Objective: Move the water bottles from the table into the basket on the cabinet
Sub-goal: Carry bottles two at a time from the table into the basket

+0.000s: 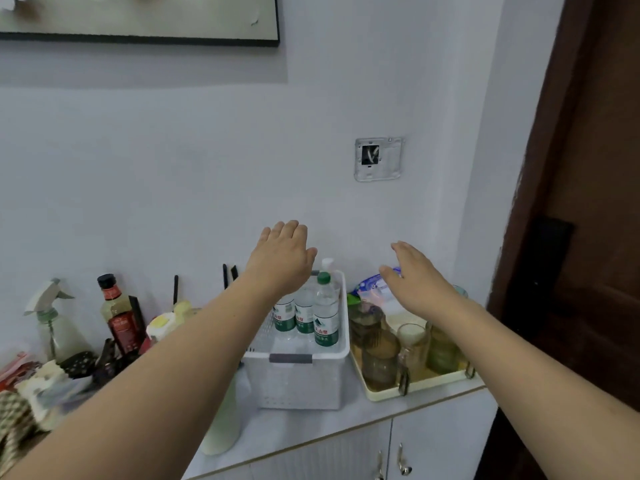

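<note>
Your 2 bare forearms fill the near field, both stretched forward over the cabinet (294, 431). Your left hand (282, 256) hangs in the air with its fingers straight and loosely together, holding nothing and touching nothing. Directly below and just beyond its wrist stands the white basket (298, 379), resting on the cabinet top. At least 3 water bottles (325, 315) stand upright inside it, side by side, with green and white labels; the rightmost shows a green cap, and the left forearm partly hides the others. A white pump top (327, 263) shows just right of your left thumb, behind the bottles. Your right hand (417, 282) is also in the air, fingers extended and relaxed, thumb apart, gripping nothing. Under its palm sits a cream tray (415, 389) carrying several glass cups (412, 344), just beside the basket's right wall. A blue and white packet (372, 289) lies behind the thumb. Well left of your left hand stand a spray bottle (52, 317) and a dark-capped sauce bottle (117, 313) among blurred clutter.
</note>
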{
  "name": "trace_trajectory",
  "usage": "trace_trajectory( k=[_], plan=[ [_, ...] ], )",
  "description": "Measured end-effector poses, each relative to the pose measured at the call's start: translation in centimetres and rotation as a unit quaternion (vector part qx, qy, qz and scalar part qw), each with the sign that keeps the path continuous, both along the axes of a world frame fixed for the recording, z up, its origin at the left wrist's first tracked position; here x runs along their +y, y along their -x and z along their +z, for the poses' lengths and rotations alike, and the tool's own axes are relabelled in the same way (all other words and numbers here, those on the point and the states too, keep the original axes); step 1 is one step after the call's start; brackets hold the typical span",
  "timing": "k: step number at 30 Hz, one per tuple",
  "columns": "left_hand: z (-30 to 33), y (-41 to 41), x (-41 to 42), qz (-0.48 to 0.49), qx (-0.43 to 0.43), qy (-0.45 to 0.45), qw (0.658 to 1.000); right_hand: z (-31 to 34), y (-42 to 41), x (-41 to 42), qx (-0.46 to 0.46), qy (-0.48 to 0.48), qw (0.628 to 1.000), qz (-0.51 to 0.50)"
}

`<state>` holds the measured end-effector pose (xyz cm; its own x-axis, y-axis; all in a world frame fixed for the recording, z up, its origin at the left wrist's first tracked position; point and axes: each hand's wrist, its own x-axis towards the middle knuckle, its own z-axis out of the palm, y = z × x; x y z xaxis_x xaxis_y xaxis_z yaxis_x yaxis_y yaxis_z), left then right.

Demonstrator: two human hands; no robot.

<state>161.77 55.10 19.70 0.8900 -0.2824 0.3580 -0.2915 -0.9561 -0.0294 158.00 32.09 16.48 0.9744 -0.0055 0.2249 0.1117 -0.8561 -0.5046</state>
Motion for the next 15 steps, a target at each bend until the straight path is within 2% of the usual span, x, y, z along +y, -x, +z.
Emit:
trace_trajectory(
  k=[8,15],
  plan=[
    [-0.4,-1.9,-5.8,-0.061,-0.004,-0.014,0.998,-0.3,1.5,-4.8,-0.009,0.004,0.998,-0.067],
    [-1.7,-2.1,-13.8,-0.184,0.006,-0.025,0.983,-0.5,8.6,-10.2,-0.008,0.003,0.979,-0.204]
  ],
)
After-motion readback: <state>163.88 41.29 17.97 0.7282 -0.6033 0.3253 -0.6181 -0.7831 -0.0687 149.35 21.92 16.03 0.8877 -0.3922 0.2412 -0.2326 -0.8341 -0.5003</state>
